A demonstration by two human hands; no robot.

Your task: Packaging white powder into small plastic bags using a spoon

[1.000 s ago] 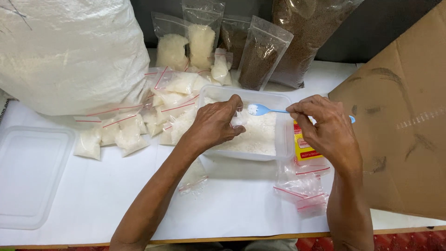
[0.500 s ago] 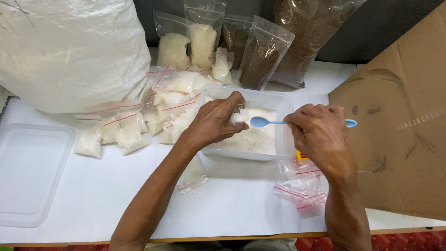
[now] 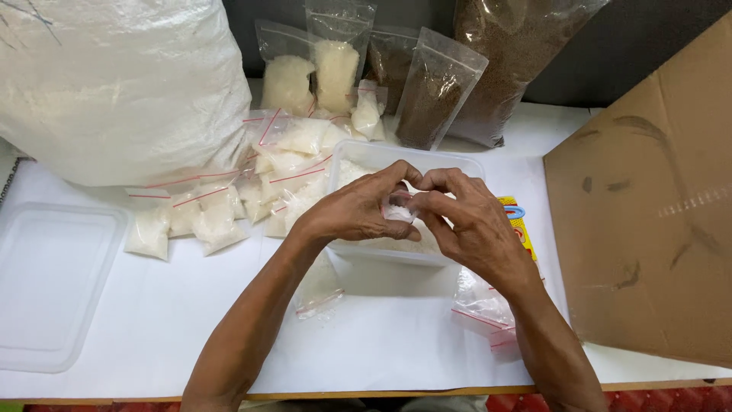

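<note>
Left hand (image 3: 354, 214) and right hand (image 3: 465, 221) together pinching small bag (image 3: 398, 210) above tub (image 3: 457, 164). Risk: badly sealed strip, white grains spilling onto tabletop (image 3: 191, 320).

We see a white table (image 3: 396, 343) bearing a clear rectangular plastic tub (image 3: 358, 156) of white grains at centre, a clear plastic lid (image 3: 46, 282) at left, and small red-striped zip bags of white grains (image 3: 206, 217) between them. A large white sack (image 3: 114, 84) and tall clear pouches of brown grains (image 3: 438, 95) stand behind, empty zip bags (image 3: 484, 309) lie in front, and brown cardboard (image 3: 648, 221) lies at right.
</note>
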